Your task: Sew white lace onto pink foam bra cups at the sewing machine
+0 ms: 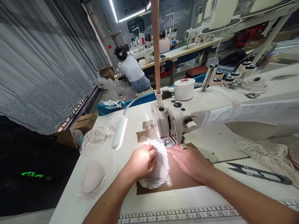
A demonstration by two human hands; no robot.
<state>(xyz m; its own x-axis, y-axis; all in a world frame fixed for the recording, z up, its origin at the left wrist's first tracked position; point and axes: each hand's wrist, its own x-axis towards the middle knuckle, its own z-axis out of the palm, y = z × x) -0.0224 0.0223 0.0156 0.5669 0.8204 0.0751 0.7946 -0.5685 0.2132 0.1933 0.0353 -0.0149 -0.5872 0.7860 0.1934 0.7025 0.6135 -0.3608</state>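
A white lace-covered cup piece [161,165] lies under the needle area of a white sewing machine [163,118]. My left hand [143,160] is closed, its fingers curled and pinching the lace at the piece's left side. To the right of the needle, my right hand [189,160] lies low with its fingers stretched out. Its index fingertip is at the right edge of the lace, close to the presser foot [168,143]. Brown sheet material [179,177] covers the machine bed beneath the piece. The underside of the lace at my left fingers is hidden.
A lamp [119,132] on a bent neck hangs left of the machine. Lace pieces [95,140] and a beige cup [92,176] lie at left. Thread snips [259,172] rest at right. A ruler strip [177,214] runs along the front. A seated person [132,70] is beyond.
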